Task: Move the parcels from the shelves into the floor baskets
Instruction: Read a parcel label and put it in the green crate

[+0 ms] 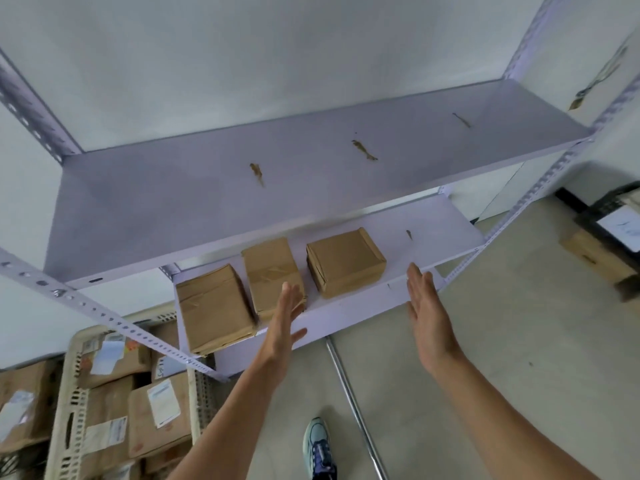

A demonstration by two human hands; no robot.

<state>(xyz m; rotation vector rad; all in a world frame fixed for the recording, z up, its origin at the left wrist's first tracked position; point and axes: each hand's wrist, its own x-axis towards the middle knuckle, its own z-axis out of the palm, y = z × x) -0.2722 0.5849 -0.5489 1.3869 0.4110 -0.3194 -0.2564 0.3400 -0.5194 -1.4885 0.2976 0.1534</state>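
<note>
- Shoe (pixel 318 448) on the floor at bottom centre, w/ a metal rod (pixel 353 403) lying on the floor just R of it.
- Cream floor basket (pixel 74 393) at lower L, under the rack's L end, already holding several labelled parcels. It's down and to the L of both hands.
- L hand (pixel 282 327): flat and held edge-on, fingers (pixel 289 296) straight and together, holding nothing. Its tips overlap the middle parcel's near-R corner in this view; can't tell if they touch.
- R hand (pixel 431 323): same pose, palm facing inward, fingers (pixel 419 278) straight, holding nothing. Tips are at the lower shelf's front edge, R of all the boxes.
- Lower shelf (pixel 346 317) carries three brown boxes in a row: L parcel (pixel 214 306) nearest the front edge, middle parcel (pixel 270 275), R parcel (pixel 346 261) set further back.
- Key relation: the R parcel lies ahead of the hands and btwn them, so the palms bracket it. It looks near-square, perhaps a bit longer across the shelf, so that axis prob. runs hand to hand.
- L hand looks slightly nearer its side; the R hand has a gap to close. Next move prob. needs both to go forward and in, w/ the L clearing the middle parcel.
- Upper shelf (pixel 277 195): no parcels, only brown tape scraps.
- Far R: a dark basket (pixel 602 206) on the floor, partly cut off.
</note>
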